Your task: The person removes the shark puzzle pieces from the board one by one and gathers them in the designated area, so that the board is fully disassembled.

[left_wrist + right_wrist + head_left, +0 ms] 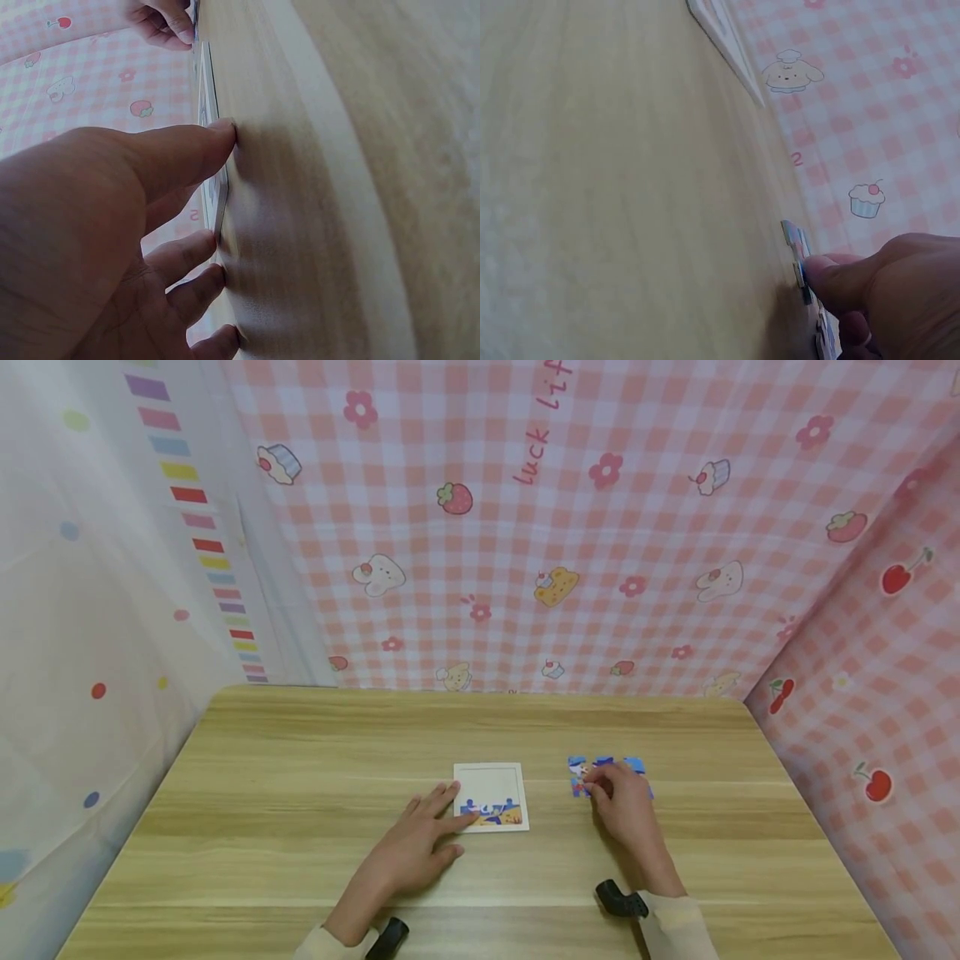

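Note:
A square white puzzle board point(491, 783) lies on the wooden table, its bottom row filled with joined blue and orange jigsaw pieces point(501, 815). My left hand point(412, 847) rests at the board's left side with fingers spread. Its index finger reaches over the lower left pieces, while the thumb touches the table by the near edge. To the right of the board, several loose puzzle pieces point(634, 765) lie in a group. My right hand point(624, 797) is over them, thumb and index finger pinching a puzzle piece point(802, 279) at the group's left side. The palm hides some pieces.
A pale wooden table point(300, 768) spreads around both hands. Behind it hangs a pink checked cloth point(495, 610), with more cloth at both sides. Black wrist straps point(621, 900) show at the sleeves.

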`<action>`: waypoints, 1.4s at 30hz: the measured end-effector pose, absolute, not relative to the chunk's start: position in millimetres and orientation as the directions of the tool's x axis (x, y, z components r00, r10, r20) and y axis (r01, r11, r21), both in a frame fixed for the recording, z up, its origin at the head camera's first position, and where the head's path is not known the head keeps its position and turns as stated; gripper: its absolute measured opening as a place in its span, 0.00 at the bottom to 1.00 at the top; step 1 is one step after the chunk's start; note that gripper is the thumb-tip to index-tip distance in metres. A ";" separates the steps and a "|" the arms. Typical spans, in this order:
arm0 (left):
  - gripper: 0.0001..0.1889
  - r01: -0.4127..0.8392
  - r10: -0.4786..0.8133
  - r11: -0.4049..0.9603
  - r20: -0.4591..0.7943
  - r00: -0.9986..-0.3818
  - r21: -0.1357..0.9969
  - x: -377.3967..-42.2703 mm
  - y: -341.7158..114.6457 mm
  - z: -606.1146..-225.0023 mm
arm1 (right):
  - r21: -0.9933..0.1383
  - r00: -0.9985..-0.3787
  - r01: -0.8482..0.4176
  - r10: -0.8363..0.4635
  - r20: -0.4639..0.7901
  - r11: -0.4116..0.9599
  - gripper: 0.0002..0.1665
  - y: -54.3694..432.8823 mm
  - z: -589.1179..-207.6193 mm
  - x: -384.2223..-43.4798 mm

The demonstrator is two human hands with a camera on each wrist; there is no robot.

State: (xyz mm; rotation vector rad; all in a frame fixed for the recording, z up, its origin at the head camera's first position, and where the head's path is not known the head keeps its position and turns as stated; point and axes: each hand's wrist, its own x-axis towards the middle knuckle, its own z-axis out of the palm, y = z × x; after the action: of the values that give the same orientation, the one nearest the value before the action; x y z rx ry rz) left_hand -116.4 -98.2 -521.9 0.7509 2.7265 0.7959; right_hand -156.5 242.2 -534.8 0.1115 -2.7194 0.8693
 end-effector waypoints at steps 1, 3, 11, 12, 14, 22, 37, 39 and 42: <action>0.26 0.414 0.524 0.726 -0.051 -0.850 0.549 -116.1 -98.3 -521.9 | -0.568 -0.955 -0.164 0.015 0.297 0.807 0.02 242.8 -534.6 -156.3; 0.26 0.413 0.523 0.727 -0.052 -0.851 0.548 -115.6 -98.5 -521.8 | -0.592 -0.949 -0.173 0.027 0.313 0.787 0.02 244.7 -533.5 -155.8; 0.25 0.424 0.503 0.733 -0.004 -0.864 0.533 -114.4 -95.6 -522.0 | -0.643 -0.930 -0.203 0.061 0.364 0.738 0.03 253.4 -521.1 -154.7; 0.24 0.427 0.497 0.733 0.011 -0.868 0.529 -114.6 -94.9 -522.3 | -0.653 -0.931 -0.205 0.062 0.361 0.729 0.04 252.5 -518.8 -154.3; 0.23 0.435 0.489 0.732 0.041 -0.871 0.525 -115.8 -92.2 -521.6 | -0.670 -0.937 -0.201 0.059 0.343 0.714 0.05 250.2 -515.4 -153.6; 0.22 0.456 0.478 0.720 0.103 -0.873 0.523 -114.4 -85.4 -519.1 | -0.702 -0.969 -0.198 -0.030 0.244 0.684 0.09 225.8 -513.8 -147.9; 0.27 0.487 0.553 0.725 0.010 -0.833 0.486 -105.4 -71.5 -517.1 | -0.704 -0.966 -0.254 -0.141 0.217 0.663 0.07 177.3 -524.6 -138.0; 0.28 0.488 0.560 0.731 -0.010 -0.828 0.478 -105.0 -71.0 -516.9 | -0.705 -0.960 -0.280 -0.169 0.225 0.652 0.07 171.9 -524.5 -137.6; 0.29 0.490 0.565 0.745 -0.040 -0.824 0.452 -105.1 -71.2 -516.9 | -0.701 -0.957 -0.290 -0.208 0.203 0.651 0.09 164.6 -525.5 -138.4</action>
State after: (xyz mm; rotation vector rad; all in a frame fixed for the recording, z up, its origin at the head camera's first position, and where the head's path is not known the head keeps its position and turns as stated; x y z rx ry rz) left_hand -105.1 -71.2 -516.9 0.8446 2.7699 0.6444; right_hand -138.4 164.6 -525.5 0.4174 -2.7584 1.1996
